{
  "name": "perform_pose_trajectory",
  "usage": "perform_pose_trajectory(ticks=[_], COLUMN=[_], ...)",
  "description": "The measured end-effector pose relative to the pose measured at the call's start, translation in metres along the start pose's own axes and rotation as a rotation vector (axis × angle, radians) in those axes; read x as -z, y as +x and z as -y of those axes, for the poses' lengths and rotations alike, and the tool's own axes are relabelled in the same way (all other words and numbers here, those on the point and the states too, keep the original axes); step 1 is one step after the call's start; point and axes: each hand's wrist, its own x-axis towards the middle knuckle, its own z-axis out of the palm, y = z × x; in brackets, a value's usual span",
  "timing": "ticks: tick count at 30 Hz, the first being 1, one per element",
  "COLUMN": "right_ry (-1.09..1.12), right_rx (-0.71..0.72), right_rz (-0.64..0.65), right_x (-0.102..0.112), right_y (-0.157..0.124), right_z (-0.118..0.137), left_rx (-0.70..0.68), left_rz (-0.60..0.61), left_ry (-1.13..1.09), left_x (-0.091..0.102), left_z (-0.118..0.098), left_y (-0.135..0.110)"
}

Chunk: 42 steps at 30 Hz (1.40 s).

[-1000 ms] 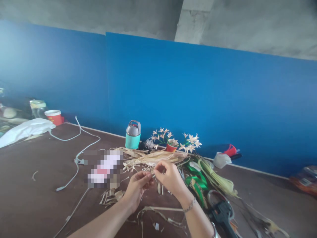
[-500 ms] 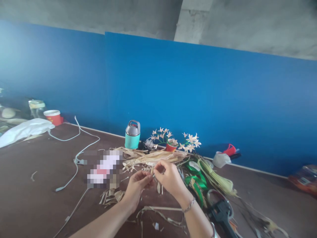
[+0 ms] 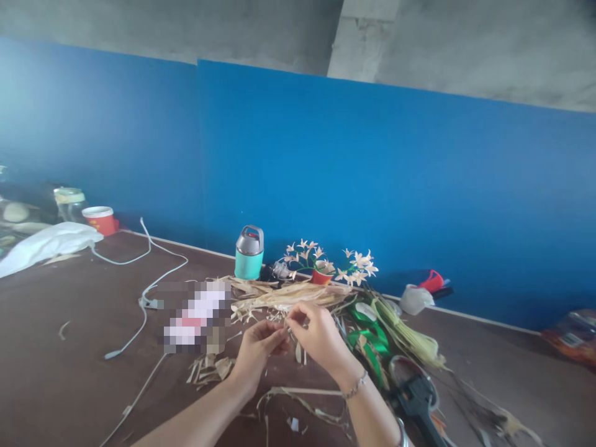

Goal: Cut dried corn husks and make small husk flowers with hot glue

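Note:
Over the brown table [image 3: 69, 379], my left hand [image 3: 256, 351] and my right hand [image 3: 316, 335] meet fingertip to fingertip. Both pinch a small pale strip of dried husk [image 3: 287, 328] between them. Just behind the hands lies a pile of dried husk strips [image 3: 284, 295]. More husk scraps [image 3: 212, 368] lie to the left of my left wrist. A bracelet sits on my right wrist.
A teal flask [image 3: 249, 252] and a small pot of husk flowers [image 3: 326, 264] stand by the blue wall. Green ribbon [image 3: 370, 338], a black glue gun [image 3: 419, 400] and white cables [image 3: 144, 298] lie on the table. A red cup [image 3: 100, 219] stands far left.

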Motion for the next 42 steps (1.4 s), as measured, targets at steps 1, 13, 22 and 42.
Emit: perform_pose_trajectory(ticks=[1,13,22,42], right_ry=[0.012,0.074,0.082,0.076], right_rx=[-0.006,-0.072,-0.15,-0.183], right_rz=[0.005,0.009,0.003,0.011], right_x=[0.0004,-0.0004,-0.0026,-0.0038], right_y=[0.0002,0.0013,0.0018,0.002], right_z=[-0.0002,-0.002,-0.0021,-0.001], left_rx=[0.001,-0.001,-0.022,-0.033], left_rz=[-0.007,-0.018,-0.005,-0.01], left_ry=[0.003,0.012,-0.007,0.02], left_x=[-0.0003,-0.0008,-0.0002,-0.0006], left_z=[-0.0002,0.0008,0.0014,0.0004], left_y=[-0.0002,-0.0002,0.0005,0.0])
